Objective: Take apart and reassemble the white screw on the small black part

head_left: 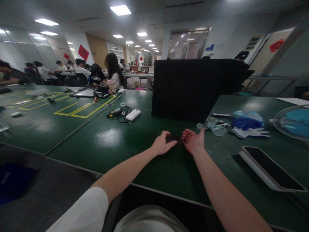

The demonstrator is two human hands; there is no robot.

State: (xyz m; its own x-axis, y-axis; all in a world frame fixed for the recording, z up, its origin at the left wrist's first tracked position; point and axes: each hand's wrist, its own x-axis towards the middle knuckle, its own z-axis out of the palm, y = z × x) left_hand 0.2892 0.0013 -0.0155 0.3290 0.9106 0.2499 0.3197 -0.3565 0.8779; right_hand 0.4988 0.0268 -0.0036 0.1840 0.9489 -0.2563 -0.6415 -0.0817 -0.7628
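Observation:
Both my hands meet over the green table (101, 145), a little in front of a tall black panel (190, 88). A small black object (173, 138) sits between them. My left hand (162, 144) pinches its left end with curled fingers. My right hand (193, 140) holds its right end, palm turned partly up. What the small dark object is I cannot make out.
Right of my hands lie clear plastic lids (213, 127), blue and white gloves (248, 127), a round fan (293, 122) and a flat tablet-like device (270, 167). A white power bank with black cables (129, 114) lies at the left. Several people sit at far tables (79, 72).

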